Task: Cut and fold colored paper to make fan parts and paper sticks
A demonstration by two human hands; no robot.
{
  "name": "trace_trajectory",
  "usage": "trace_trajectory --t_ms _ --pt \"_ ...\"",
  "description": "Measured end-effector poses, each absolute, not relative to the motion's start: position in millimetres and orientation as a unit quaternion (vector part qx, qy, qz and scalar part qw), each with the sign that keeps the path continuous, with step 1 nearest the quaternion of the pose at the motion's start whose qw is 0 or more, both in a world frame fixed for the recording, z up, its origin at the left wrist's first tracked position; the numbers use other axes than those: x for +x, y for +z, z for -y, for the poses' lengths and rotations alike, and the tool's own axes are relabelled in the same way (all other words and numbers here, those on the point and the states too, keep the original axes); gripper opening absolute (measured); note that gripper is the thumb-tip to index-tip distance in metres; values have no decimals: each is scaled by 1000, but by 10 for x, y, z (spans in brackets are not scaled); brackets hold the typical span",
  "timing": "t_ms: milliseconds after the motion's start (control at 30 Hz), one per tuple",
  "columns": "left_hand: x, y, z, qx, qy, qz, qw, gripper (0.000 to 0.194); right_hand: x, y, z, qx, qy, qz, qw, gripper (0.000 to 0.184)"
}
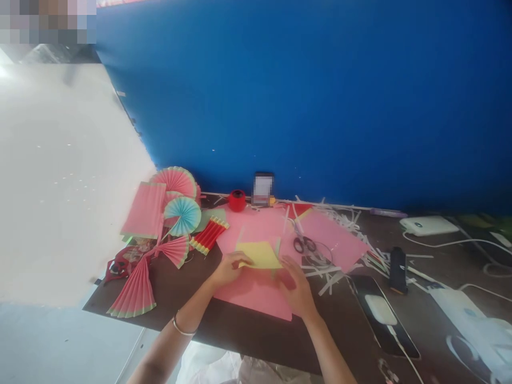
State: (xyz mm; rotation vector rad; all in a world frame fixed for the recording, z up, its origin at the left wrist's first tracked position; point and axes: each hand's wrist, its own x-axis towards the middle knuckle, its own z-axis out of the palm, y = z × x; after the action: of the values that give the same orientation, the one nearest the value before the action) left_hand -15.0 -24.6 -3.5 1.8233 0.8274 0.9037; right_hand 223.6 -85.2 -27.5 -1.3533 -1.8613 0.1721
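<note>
A yellow sheet of paper [259, 255] lies over pink paper sheets [256, 293] near the front of the dark table. My left hand [230, 269] has its fingers curled on the left end of the yellow paper, gripping it. At the opposite end, my right hand [296, 288] touches the paper's corner with its fingertips, its fingers stretched and its thumb apart. Scissors with dark handles [304, 244] rest on the pink paper beyond my right hand. To the left lies a red pleated paper piece with yellow ends [209, 234].
Pink pleated fans [134, 288] and a blue paper rosette [183, 216] crowd the left side. A red tape roll [237, 200] stands at the back. White paper strips [332, 277] scatter rightward, near a phone [384, 314], a white power bank [429, 225] and cables. A blue partition [312, 106] rises behind.
</note>
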Motion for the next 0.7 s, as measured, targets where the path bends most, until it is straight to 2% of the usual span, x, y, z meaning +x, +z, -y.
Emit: trace_trajectory --t_ms 133,200,300,367,500,600,700 --pt "-250 -56 157 713 392 -302 497 30 2237 -329 820 -504 34 748 430 16" --pt "-259 -45 171 738 402 -329 430 36 2222 -310 834 -508 -17 749 425 15" --pt "-211 -25 274 802 386 -370 267 53 2169 -239 888 -518 -109 759 379 18" --pt "-133 -28 359 862 340 -324 188 48 2109 -188 929 -503 -142 780 345 20" --pt "13 -97 428 937 232 -232 119 24 1999 -134 958 -470 -108 818 314 24" --pt "-1 -142 391 940 187 -265 107 20 2006 -129 926 -482 -67 823 293 23" --pt "-87 -106 349 928 184 -289 147 20 2085 -131 881 -502 -47 818 276 21"
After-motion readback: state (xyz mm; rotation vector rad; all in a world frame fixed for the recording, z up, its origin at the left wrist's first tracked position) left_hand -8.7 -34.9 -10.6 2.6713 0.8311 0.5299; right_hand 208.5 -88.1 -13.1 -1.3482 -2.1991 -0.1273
